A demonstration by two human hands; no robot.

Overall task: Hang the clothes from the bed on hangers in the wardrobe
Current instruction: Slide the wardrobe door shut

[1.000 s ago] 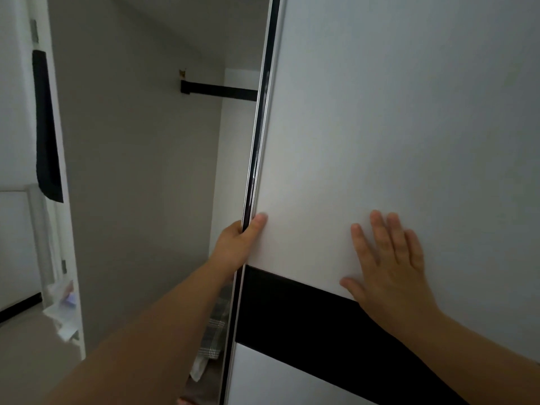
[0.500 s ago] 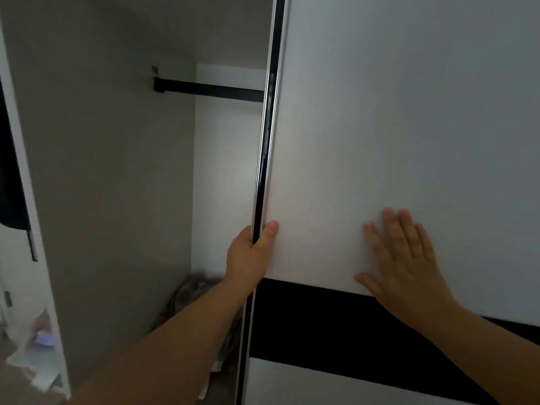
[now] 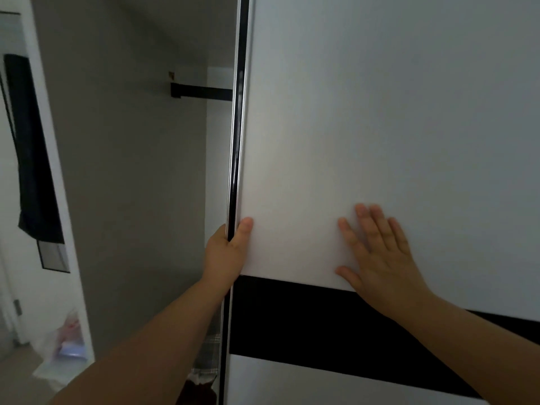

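At the wardrobe front, I logged the sliding door (image 3: pixel 380 112) only part way across, with a tall slot of the interior showing to its left. Left hand (image 3: pixel 226 252) gripped the door's chrome edge (image 3: pixel 235 156): thumb on the white face, the other digits wrapped behind the edge and out of my sight. Right hand (image 3: pixel 380 258) lay flat on the panel just above the black band (image 3: pixel 306 314), straight and spread, pressing and grasping nothing.

Inside, the hanging rail (image 3: pixel 201 92) ran dark and bare along the stretch I could see; no hangers on it, though most of it sat hidden behind the door. Some checked fabric (image 3: pixel 209 355) lay low in the wardrobe near the door edge; I could not tell what it was. A dark garment (image 3: pixel 32 147) hung outside, far left, and a plastic bag (image 3: pixel 62 343) sat on the floor below it.

No bed and no clothes from it were in view, so I could not place them. My judgement: the task stood at its very start, with the wardrobe only being accessed. Nothing hung yet as far as I could see. Left to do: fetch clothes, find hangers, hang each one.
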